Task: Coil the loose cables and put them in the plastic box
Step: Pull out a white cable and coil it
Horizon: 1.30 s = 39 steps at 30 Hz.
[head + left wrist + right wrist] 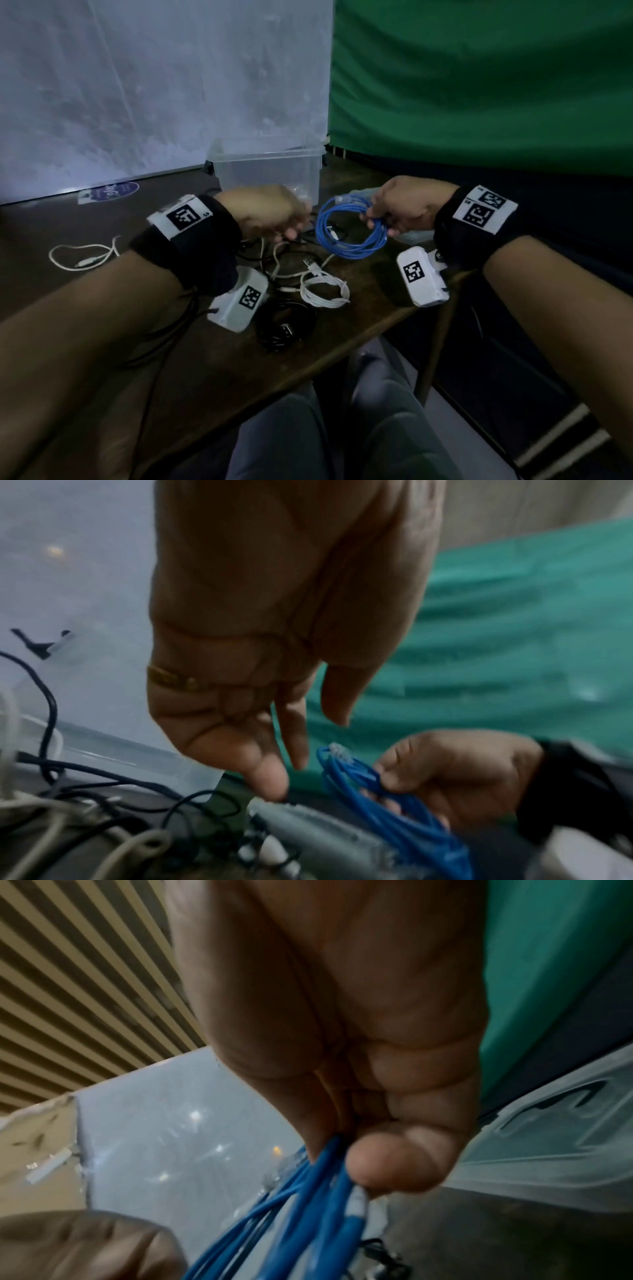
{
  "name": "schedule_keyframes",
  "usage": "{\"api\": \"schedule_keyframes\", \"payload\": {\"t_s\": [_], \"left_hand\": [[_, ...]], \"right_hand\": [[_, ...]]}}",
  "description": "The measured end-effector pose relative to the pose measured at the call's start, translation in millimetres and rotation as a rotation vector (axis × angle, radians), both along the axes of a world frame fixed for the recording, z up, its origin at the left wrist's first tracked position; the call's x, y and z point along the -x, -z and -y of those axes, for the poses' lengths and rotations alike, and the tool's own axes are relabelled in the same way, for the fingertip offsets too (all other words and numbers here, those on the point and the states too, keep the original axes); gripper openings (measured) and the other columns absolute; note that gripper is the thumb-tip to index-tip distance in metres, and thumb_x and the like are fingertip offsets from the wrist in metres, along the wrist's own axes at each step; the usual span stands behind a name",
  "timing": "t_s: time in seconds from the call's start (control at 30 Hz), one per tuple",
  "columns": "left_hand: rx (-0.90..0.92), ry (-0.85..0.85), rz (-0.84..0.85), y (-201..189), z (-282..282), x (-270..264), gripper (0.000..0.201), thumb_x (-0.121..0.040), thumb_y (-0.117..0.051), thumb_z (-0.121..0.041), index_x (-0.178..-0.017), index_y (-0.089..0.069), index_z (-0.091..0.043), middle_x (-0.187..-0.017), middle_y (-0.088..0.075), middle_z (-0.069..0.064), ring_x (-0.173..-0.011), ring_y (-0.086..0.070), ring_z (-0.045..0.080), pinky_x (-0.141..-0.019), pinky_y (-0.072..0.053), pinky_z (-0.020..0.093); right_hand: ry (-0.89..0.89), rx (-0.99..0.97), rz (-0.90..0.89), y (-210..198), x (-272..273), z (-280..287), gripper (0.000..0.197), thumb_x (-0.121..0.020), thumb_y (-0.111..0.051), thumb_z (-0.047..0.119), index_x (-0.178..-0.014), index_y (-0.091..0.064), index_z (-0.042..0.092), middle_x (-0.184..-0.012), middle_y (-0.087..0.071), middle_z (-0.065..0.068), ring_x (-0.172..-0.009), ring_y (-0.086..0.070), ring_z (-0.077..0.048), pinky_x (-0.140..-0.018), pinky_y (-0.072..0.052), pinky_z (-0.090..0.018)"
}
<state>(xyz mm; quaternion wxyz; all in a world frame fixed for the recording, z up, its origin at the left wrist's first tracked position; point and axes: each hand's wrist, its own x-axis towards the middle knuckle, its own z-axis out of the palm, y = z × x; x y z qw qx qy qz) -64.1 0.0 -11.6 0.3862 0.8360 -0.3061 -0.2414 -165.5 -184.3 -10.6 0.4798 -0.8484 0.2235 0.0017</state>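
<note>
A blue cable wound into a round coil hangs above the table, and my right hand grips its right side; in the right wrist view the thumb and fingers pinch the blue strands. My left hand hovers just left of the coil with relaxed fingers, holding nothing; its fingertips point down at the cable pile. The clear plastic box stands open behind both hands. In the left wrist view the blue coil is edge-on in my right hand.
Loose cables lie on the brown table: a white coil, a black coil, a tangle of black and white leads, and a thin white cable at left. The table's edge runs diagonally at right. The box lid lies beside.
</note>
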Motion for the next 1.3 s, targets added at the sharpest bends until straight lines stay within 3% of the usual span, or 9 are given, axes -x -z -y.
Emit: {"api": "schedule_keyframes", "payload": {"t_s": [0.17,0.3,0.5,0.6,0.73,1.0,1.13,1.23,1.3], "left_hand": [[-0.602,0.285,0.338,9,-2,10,0.017,-0.089,-0.049,-0.012,-0.078,-0.059,-0.004,-0.065,-0.056,0.010,-0.052,-0.048,0.018,-0.048,-0.036,0.021],[-0.868,0.422,0.453,14,3,10,0.017,-0.089,-0.059,-0.019,-0.075,-0.059,-0.009,-0.057,-0.050,0.001,-0.048,-0.043,0.013,-0.044,-0.037,0.019],[-0.964,0.447,0.591,21,11,15,0.030,-0.090,-0.061,-0.023,-0.095,-0.065,0.007,-0.061,-0.050,0.005,-0.050,-0.041,0.013,-0.032,-0.030,0.009],[-0.963,0.470,0.631,24,9,12,0.030,-0.092,-0.054,-0.025,-0.096,-0.065,0.002,-0.080,-0.059,0.011,-0.065,-0.048,0.019,-0.054,-0.040,0.019],[-0.754,0.374,0.504,17,6,-2,0.019,-0.088,-0.054,-0.012,-0.070,-0.061,-0.016,-0.063,-0.057,0.000,-0.057,-0.050,0.016,-0.054,-0.041,0.023],[-0.220,0.015,0.505,-20,4,-28,0.024,-0.094,-0.050,-0.013,-0.072,-0.058,-0.016,-0.065,-0.060,0.008,-0.050,-0.050,0.021,-0.050,-0.042,0.024],[0.181,-0.179,0.466,-36,-5,-49,0.030,-0.096,-0.044,-0.015,-0.069,-0.056,-0.017,-0.078,-0.064,0.013,-0.048,-0.058,0.016,-0.066,-0.057,0.040],[0.427,-0.245,0.327,-42,-10,-52,0.031,-0.098,-0.039,-0.011,-0.071,-0.053,-0.017,-0.076,-0.058,0.009,-0.046,-0.054,0.012,-0.057,-0.058,0.030],[0.515,-0.209,0.172,-44,-10,-45,0.030,-0.100,-0.036,-0.011,-0.074,-0.052,-0.014,-0.072,-0.053,0.005,-0.048,-0.050,0.012,-0.052,-0.054,0.022]], "right_hand": [[-0.026,0.092,-0.184,13,9,12,0.025,-0.099,-0.042,0.003,-0.080,-0.058,0.002,-0.063,-0.055,-0.007,-0.034,-0.049,-0.006,-0.034,-0.037,-0.015],[-0.028,0.174,-0.289,20,11,21,0.024,-0.098,-0.046,0.005,-0.081,-0.062,0.004,-0.063,-0.058,-0.005,-0.051,-0.053,-0.013,-0.047,-0.044,-0.024],[-0.004,0.194,-0.328,20,9,23,0.016,-0.094,-0.052,0.002,-0.106,-0.059,-0.006,-0.080,-0.060,-0.016,-0.066,-0.059,-0.023,-0.052,-0.053,-0.030],[-0.010,0.159,-0.353,20,8,23,0.020,-0.093,-0.053,0.000,-0.111,-0.057,-0.006,-0.092,-0.062,-0.021,-0.072,-0.062,-0.027,-0.051,-0.055,-0.031],[-0.019,0.172,-0.382,21,6,25,0.023,-0.092,-0.056,0.003,-0.114,-0.059,-0.004,-0.090,-0.062,-0.016,-0.074,-0.062,-0.025,-0.054,-0.054,-0.033],[-0.035,0.067,-0.289,18,1,16,0.012,-0.093,-0.051,0.000,-0.099,-0.058,0.007,-0.083,-0.061,-0.016,-0.060,-0.059,-0.026,-0.048,-0.054,-0.033],[-0.075,0.061,-0.272,18,-5,12,0.021,-0.093,-0.054,0.002,-0.113,-0.055,0.009,-0.094,-0.063,-0.014,-0.068,-0.059,-0.025,-0.066,-0.055,-0.043],[-0.069,0.085,-0.170,13,-12,5,0.025,-0.094,-0.056,0.012,-0.118,-0.052,0.016,-0.113,-0.058,-0.009,-0.091,-0.062,-0.026,-0.079,-0.055,-0.050],[-0.040,0.091,0.018,9,-22,0,0.048,-0.093,-0.060,0.023,-0.136,-0.039,0.020,-0.121,-0.052,-0.006,-0.099,-0.062,-0.025,-0.080,-0.057,-0.047]]}}
